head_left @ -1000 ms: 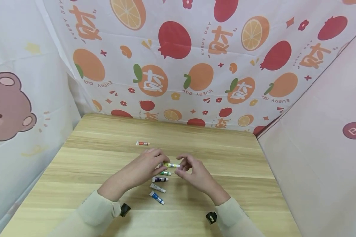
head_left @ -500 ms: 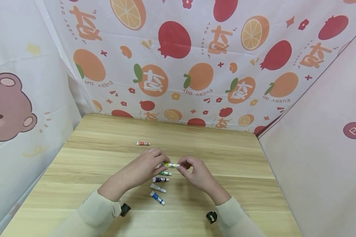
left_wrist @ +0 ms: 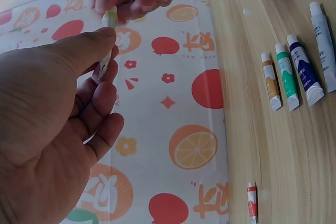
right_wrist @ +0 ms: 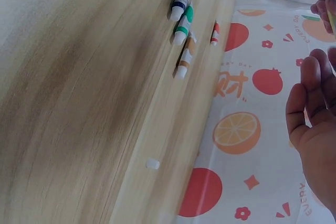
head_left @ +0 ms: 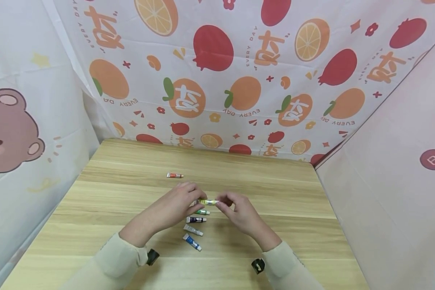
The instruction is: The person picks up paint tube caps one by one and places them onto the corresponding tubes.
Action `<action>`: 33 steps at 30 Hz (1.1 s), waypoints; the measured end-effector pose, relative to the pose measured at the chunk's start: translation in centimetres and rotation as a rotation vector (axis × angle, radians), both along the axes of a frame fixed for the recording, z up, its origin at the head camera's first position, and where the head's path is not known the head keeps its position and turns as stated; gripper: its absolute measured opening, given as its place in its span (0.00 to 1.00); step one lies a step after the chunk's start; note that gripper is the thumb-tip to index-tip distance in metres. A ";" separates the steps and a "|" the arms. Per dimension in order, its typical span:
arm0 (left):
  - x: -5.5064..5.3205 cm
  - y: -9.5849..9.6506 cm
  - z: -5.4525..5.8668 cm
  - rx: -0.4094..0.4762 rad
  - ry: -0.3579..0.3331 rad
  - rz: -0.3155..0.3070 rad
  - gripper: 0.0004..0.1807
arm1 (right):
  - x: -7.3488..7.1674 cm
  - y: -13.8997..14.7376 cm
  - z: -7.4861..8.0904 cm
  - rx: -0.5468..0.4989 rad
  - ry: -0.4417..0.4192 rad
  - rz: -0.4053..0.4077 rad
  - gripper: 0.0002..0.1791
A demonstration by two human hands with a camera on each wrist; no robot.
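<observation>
Between both hands is a small yellow paint tube (head_left: 209, 202), raised above the table. My left hand (head_left: 177, 202) grips its tail end between thumb and fingers; the left wrist view shows the thumb across the tube. My right hand (head_left: 240, 209) pinches the tube's other end, and its fingertips hide the tip. Below lie a green tube (head_left: 204, 212), a dark blue tube (head_left: 195, 220), a pale grey tube (head_left: 193, 230) and a blue tube (head_left: 192, 243). An ochre tube (left_wrist: 270, 80) lies beside the green one, mostly hidden by my left hand in the head view.
A red paint tube (head_left: 175, 175) lies alone farther back on the wooden table (head_left: 275, 181). One small white cap (right_wrist: 153, 163) lies loose on the wood. Behind the table hangs a fruit-print cloth (head_left: 217, 108), with cloth walls on both sides.
The right hand's fingers, spread around the yellow tube's white tip one second ago, have closed onto it and now cover it. The left hand has barely moved; the tubes on the table lie still.
</observation>
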State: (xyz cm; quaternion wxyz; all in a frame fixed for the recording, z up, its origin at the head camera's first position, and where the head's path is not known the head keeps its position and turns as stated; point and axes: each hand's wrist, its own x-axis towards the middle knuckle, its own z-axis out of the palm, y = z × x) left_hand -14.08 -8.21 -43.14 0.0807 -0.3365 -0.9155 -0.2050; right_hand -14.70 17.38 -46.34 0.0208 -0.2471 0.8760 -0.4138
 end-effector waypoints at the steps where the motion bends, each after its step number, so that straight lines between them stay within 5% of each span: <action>1: -0.1 0.0 0.0 0.004 -0.007 0.003 0.10 | 0.0 0.0 0.0 -0.003 0.005 -0.003 0.09; 15: -0.2 -0.2 0.2 0.038 -0.071 -0.018 0.11 | 0.1 -0.5 0.5 0.054 0.071 -0.024 0.05; 33: -0.2 -0.3 0.1 -0.001 -0.027 -0.008 0.10 | 0.2 -0.8 0.4 0.084 0.024 0.009 0.06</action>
